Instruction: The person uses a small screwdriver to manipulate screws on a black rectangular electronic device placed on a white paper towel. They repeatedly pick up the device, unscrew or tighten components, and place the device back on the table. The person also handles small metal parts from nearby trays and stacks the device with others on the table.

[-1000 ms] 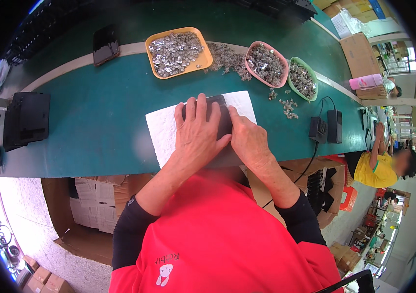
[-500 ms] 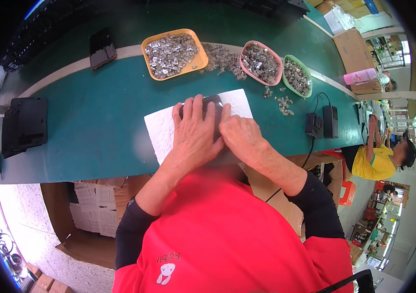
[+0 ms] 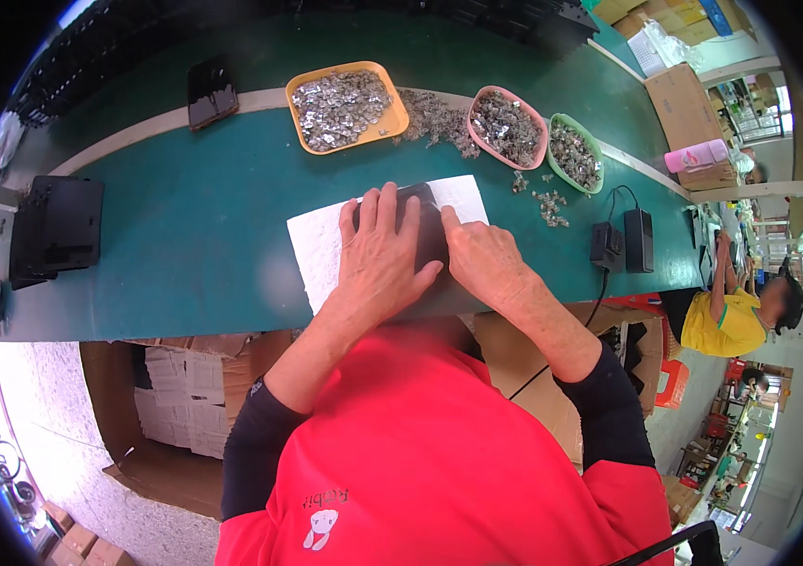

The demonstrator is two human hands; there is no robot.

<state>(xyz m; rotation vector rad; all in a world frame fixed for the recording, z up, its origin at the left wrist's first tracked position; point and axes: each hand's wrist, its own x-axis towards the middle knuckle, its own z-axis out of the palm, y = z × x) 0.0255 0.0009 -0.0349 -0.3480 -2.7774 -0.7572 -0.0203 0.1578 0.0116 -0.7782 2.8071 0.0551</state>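
Note:
A dark, flat plastic piece [image 3: 433, 236] rests on a white foam-like sheet [image 3: 315, 247] at the bench's near edge. Across its left side lies my left hand [image 3: 378, 250], fingers stretched and spread, thumb out to the right, pressing it flat. My right hand [image 3: 491, 259] is at the piece's right edge, index finger extended along it and the other fingers curled under. Whatever those curled fingers hold, if anything, is hidden. Beyond stand a yellow tray [image 3: 401, 121], a pink basket [image 3: 543, 141] and a green basket [image 3: 598, 156], all with small metal clips.
Loose clips [image 3: 434, 123] lie between the tray and the pink basket. Black adapters [image 3: 638, 241] with a cable sit at right. Black plastic housings [image 3: 59, 226] stand at left, and another dark part [image 3: 211, 92] lies further back. A person in yellow [image 3: 727, 321] works at right.
My right hand has shifted right and slightly toward me, away from the left thumb, baring more of the dark piece. My left hand stays flat on it. The view has shifted slightly.

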